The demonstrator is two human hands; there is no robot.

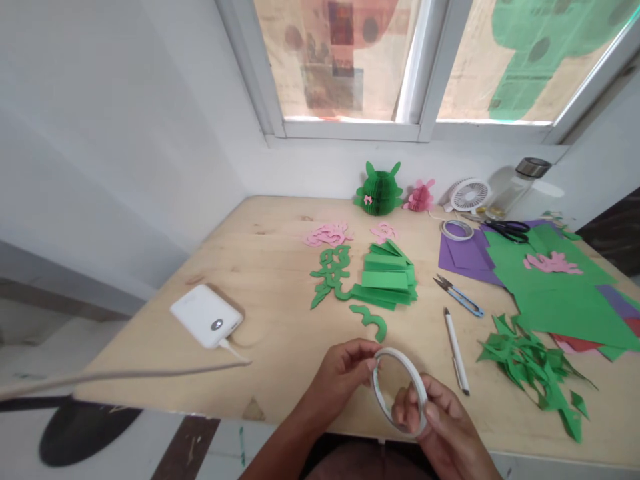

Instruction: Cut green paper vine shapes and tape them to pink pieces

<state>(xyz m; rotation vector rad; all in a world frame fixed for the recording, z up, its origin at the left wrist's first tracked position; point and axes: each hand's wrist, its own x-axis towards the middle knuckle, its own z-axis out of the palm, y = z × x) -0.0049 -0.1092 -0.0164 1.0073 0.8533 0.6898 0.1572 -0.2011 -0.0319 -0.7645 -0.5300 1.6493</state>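
A white roll of tape (413, 373) is held tilted between my two hands, just over the table's near edge. My left hand (345, 370) pinches its upper left rim between thumb and fingertips. On the lower right side, my right hand (445, 420) grips the roll, with fingertips showing through the ring. Beyond the hands lies a curved green paper cutout (373, 322). Behind that are a stack of folded green paper strips (385, 280) and a cluster of green cutouts (331, 270). A white pen (456, 353) lies right of the roll.
Blue-handled thread snips (460, 295), green paper scraps (537, 367), green sheets (560, 293), black scissors (507, 231) and another tape roll (457, 231) occupy the right. A green paper figure (381, 192), small fan (469, 195) and glass bottle (517, 190) stand at the back. A cabled power bank (207, 315) lies left.
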